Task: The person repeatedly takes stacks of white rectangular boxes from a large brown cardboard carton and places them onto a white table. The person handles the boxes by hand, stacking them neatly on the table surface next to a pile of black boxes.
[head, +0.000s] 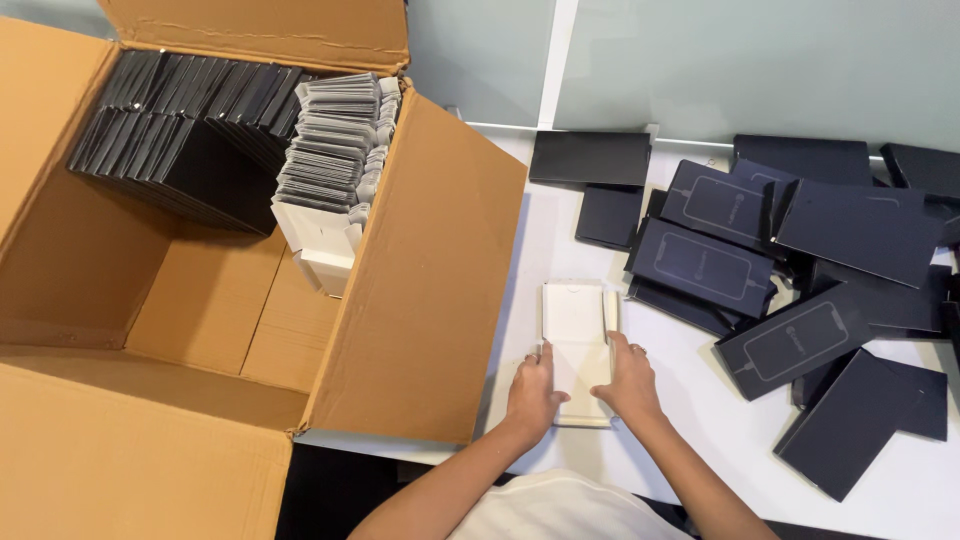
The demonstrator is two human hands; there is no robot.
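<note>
A white flat cardboard piece point(577, 325) lies on the white table point(560, 250) just in front of me. My left hand point(532, 392) rests on its near left edge with the fingers bent over it. My right hand point(630, 380) presses on its right side, index finger stretched along the edge. Both hands hold the same white piece. To the right lies a loose heap of dark flat boxes point(790, 260), several with a pale outline drawing on the lid.
A large open brown cardboard carton point(420, 290) fills the left half. Inside it stand rows of dark flat pieces point(180, 120) and a stack of white pieces point(335, 150). A pale glass wall point(750, 60) closes the back of the table.
</note>
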